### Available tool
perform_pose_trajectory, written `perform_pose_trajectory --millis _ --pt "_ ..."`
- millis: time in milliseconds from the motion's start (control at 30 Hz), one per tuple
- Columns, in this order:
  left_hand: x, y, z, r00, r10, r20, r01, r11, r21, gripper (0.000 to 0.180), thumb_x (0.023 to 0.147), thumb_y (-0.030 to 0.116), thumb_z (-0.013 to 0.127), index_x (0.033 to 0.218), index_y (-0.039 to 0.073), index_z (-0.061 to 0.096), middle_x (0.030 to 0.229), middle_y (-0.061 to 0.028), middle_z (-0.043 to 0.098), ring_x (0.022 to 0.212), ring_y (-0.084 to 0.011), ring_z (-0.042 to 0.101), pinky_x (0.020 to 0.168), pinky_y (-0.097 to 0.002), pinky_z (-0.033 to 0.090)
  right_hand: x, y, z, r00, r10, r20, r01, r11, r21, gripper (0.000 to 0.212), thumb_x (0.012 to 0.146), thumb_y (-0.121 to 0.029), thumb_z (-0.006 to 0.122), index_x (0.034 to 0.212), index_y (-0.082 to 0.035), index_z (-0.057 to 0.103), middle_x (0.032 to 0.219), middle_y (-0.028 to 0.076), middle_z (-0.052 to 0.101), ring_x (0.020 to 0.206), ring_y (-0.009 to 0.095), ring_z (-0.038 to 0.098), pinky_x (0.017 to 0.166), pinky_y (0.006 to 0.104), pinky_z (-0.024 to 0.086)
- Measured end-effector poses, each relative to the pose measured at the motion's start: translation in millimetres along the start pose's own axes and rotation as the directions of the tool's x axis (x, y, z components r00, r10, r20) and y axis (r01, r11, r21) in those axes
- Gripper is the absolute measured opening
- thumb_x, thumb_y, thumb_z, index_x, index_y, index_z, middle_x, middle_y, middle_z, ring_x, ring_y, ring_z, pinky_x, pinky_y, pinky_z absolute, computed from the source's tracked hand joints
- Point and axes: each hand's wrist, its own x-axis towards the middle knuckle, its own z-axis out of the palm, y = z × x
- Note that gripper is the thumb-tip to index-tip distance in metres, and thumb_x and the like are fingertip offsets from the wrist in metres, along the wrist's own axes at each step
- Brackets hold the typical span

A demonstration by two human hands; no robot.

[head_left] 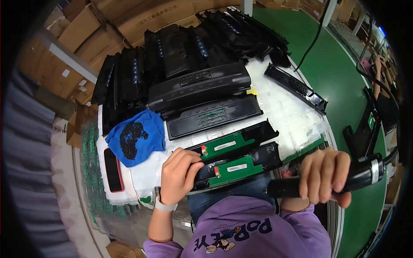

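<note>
My left hand [180,175] is bent over the left ends of two long black plastic housings. Its thumb and fingertips are pinched together there; what they hold, if anything, is hidden. The farther housing [263,131] bears a green circuit board [223,147]. On the nearer housing [270,155] lies a second green circuit board [231,172]; both boards have a white label and a small red-and-white connector. Off to the right, my right hand [323,175] wraps round a black cylindrical electric screwdriver [284,188], held roughly level and apart from the housings. Its cord runs off to the right.
A blue cloth [154,129] carries a heap of tiny black screws [130,139]. Beside it lies a red-edged phone [113,170]. Black panels [206,86] are piled behind, and a loose black strip [296,88] lies right. Another person's arm [378,73] shows beyond the green bench [297,34].
</note>
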Motion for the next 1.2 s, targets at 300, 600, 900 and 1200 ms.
perform_pose_trajectory --millis 300,600,900,1200 --pt "40.0 -42.1 -1.6 0.983 0.169 -0.066 -0.155 0.972 0.179 0.013 0.069 0.000 0.069 0.075 -0.001 0.057 0.079 -0.0101 0.061 0.069 -0.0271 0.056 0.059 -0.0321 0.045 -4.0 -1.8 3.5 1.000 0.019 0.010 -0.019 1.000 -0.019 0.035 0.071 -0.009 0.076 0.093 0.005 0.052 0.062 0.012 0.057 0.048 0.023 0.056 0.045 0.0353 0.046" --pt "27.3 -16.5 7.7 0.976 0.180 -0.119 -0.139 0.947 0.290 0.039 0.064 0.022 0.077 0.092 0.002 0.059 0.091 -0.0125 0.061 0.086 -0.0307 0.056 0.076 -0.0390 0.044 -14.3 -5.5 3.2 0.999 0.046 -0.027 -0.048 0.996 -0.074 0.037 0.068 -0.009 0.079 0.090 0.006 0.052 0.060 0.013 0.056 0.048 0.024 0.056 0.044 0.0328 0.046" --pt "-2.3 6.7 39.5 0.939 0.088 0.332 -0.185 0.944 0.274 0.049 0.070 0.032 0.071 0.108 0.005 0.057 0.116 -0.0133 0.055 0.109 -0.0313 0.050 0.084 -0.0393 0.043 -5.1 8.5 -1.4 0.995 0.096 -0.025 -0.097 0.994 -0.052 0.036 0.069 -0.010 0.078 0.090 0.005 0.053 0.063 0.012 0.057 0.048 0.023 0.056 0.044 0.0324 0.046" --pt "4.3 -12.2 36.9 0.963 0.076 0.257 -0.156 0.939 0.306 0.049 0.069 0.026 0.071 0.110 0.004 0.056 0.118 -0.0148 0.053 0.110 -0.0317 0.050 0.087 -0.0395 0.043 -14.2 19.6 -14.2 0.993 0.114 -0.036 -0.117 0.987 -0.110 0.042 0.069 -0.014 0.079 0.097 0.002 0.052 0.064 0.010 0.061 0.049 0.021 0.060 0.047 0.0327 0.049"
